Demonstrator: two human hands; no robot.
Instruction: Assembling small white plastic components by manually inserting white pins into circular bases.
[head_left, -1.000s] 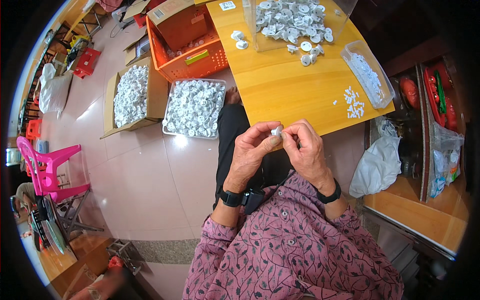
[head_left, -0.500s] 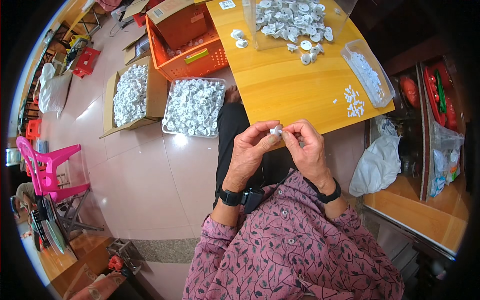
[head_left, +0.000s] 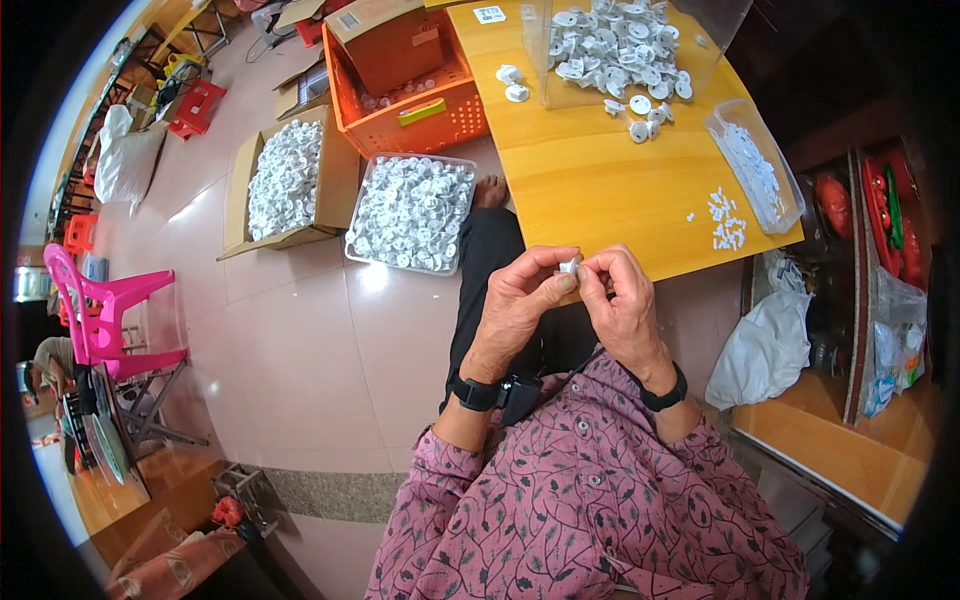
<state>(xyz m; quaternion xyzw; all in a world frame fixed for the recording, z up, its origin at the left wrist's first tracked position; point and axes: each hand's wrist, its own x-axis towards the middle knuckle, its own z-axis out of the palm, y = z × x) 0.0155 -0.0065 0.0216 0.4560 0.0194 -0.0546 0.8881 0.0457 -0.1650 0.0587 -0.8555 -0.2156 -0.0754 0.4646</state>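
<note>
Just off the near edge of the yellow wooden table [head_left: 580, 180], a small white plastic part [head_left: 569, 267] sits between my two hands. My left hand [head_left: 520, 305] pinches it between thumb and fingers. From the other side, the fingertips of my right hand [head_left: 625, 305] close against the same part; whether they also hold a smaller piece is hidden. Small white pegs [head_left: 727, 220] lie scattered on the table to the right, beside a clear tub [head_left: 789, 212] with more of them. Farther back, several loose round white parts [head_left: 640, 131] lie before a clear bin [head_left: 562, 95] heaped with such parts.
On the floor at left stand a full clear tray [head_left: 360, 262], a cardboard box [head_left: 345, 165] of white parts and an orange crate [head_left: 440, 128]. A pink chair [head_left: 100, 310] is farther left. Right of the table are a white bag [head_left: 762, 345] and a shelf [head_left: 850, 460].
The whole view has shifted, so the surroundings sit farther right. Both hands stay together at the table edge, and the white part between them looks turned and more covered by the fingers.
</note>
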